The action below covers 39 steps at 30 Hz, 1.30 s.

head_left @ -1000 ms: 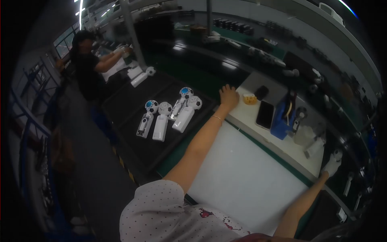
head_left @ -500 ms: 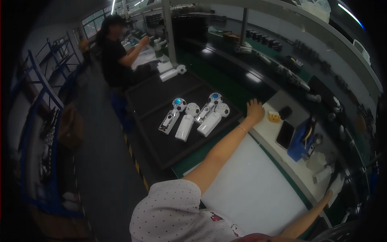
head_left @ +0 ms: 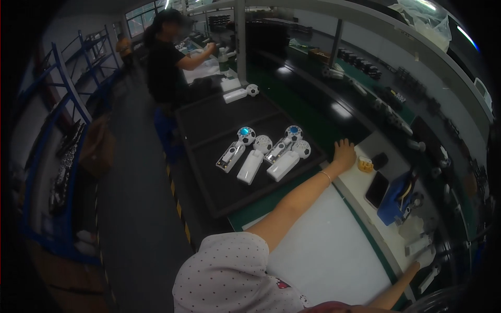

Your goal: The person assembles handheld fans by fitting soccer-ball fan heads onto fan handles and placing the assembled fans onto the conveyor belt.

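Left hand (head_left: pixel 343 156), fingers spread, seems best braced at the left end of the pale flat shelf (head_left: pixel 356 182); right hand (head_left: pixel 422 259), fingers too blurred to tell, is beside a long white device (head_left: pixel 428 280) past the right end.

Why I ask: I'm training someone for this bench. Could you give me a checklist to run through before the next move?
1. Left hand free: ok, it looks open and empty by the pale ledge.
2. Right hand free: cannot tell, too dim and blurred.
3. Four nearer ball-topped devices lying on the black tray: ok.
4. All four casings closed: not ok, two show their insides.
5. Phone off the white work sheet: ok, it lies on the ledge.
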Motion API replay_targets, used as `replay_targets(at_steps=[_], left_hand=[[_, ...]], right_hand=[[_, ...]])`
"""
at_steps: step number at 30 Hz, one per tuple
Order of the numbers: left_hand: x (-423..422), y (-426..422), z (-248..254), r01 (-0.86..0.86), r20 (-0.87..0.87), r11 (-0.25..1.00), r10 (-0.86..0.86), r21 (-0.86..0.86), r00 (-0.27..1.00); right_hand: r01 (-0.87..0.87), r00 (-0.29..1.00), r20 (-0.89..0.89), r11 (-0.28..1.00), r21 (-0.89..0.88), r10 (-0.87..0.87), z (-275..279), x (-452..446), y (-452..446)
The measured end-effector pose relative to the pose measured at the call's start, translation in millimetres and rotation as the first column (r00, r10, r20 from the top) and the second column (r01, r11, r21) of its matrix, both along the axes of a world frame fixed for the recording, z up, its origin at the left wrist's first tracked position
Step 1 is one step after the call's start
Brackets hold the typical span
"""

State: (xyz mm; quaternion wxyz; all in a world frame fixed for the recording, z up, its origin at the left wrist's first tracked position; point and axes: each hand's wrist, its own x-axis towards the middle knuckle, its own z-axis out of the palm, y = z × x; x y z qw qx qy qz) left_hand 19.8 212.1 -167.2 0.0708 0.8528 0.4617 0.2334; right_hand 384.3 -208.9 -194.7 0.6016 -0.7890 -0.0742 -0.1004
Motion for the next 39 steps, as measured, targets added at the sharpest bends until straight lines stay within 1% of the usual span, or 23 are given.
replay_targets(at_steps=[3,5,9,16,18,20,21,23,24,26,33,36,39], left_hand=[[6.2,4.3,3.3,-0.001,0.011,0.999,0.001,0.048,1.0],[6.8,-1.5,13.0,0.073,0.038,0.989,-0.069,-0.125,0.997],[6.3,2.0,11.8,0.093,0.051,0.982,-0.086,-0.162,0.995],[5.7,0.7,11.6,0.132,0.105,0.984,-0.12,-0.116,0.987],[7.2,1.4,2.5,0.157,0.106,0.98,-0.145,-0.122,0.984],[12.1,3.5,-2.4,0.131,0.115,0.991,-0.129,-0.004,0.985],[14.9,4.6,-5.4,0.148,0.117,0.989,-0.146,-0.008,0.982],[17.2,6.6,-8.8,0.128,0.087,0.99,-0.133,0.063,0.987],[16.8,5.2,-7.5,0.143,0.098,0.988,-0.149,0.063,0.984],[12.1,3.7,-2.5,0.148,0.055,0.989,-0.149,0.021,0.987],[10.7,0.8,-0.6,0.153,0.02,0.988,-0.153,0.011,0.988],[13.2,3.2,-1.0,0.15,0.036,0.988,-0.152,0.04,0.988],[11.3,0.1,0.6,0.149,0.009,0.989,-0.149,0.014,0.989]], right_hand=[[0.015,0.999,0.035,0.998,-0.069,-0.013,-1.4,10.4,6.0],[0.025,0.998,0.054,0.995,-0.1,-0.019,-1.3,14.5,9.0],[0.028,0.996,0.084,0.987,-0.158,-0.015,-2.9,22.6,14.6],[0.028,0.992,0.123,0.977,-0.211,-0.002,-4.0,26.2,23.1],[0.036,0.993,0.12,0.976,-0.217,-0.01,-7.1,27.0,18.0],[0.039,0.994,0.112,0.974,-0.222,-0.014,-10.4,32.9,16.8],[0.042,0.994,0.111,0.973,-0.229,-0.017,-11.2,33.8,15.8],[0.046,0.993,0.117,0.972,-0.229,-0.019,-12.0,34.2,13.2],[0.047,0.993,0.114,0.972,-0.229,-0.021,-13.7,33.8,12.8],[0.05,0.993,0.113,0.972,-0.23,-0.025,-12.2,30.0,13.2],[0.069,0.993,0.114,0.968,-0.241,-0.042,-8.8,22.1,11.3],[0.075,0.993,0.111,0.968,-0.24,-0.05,-6.9,19.9,11.7],[0.082,0.991,0.119,0.967,-0.241,-0.054,-3.7,16.1,9.8]])
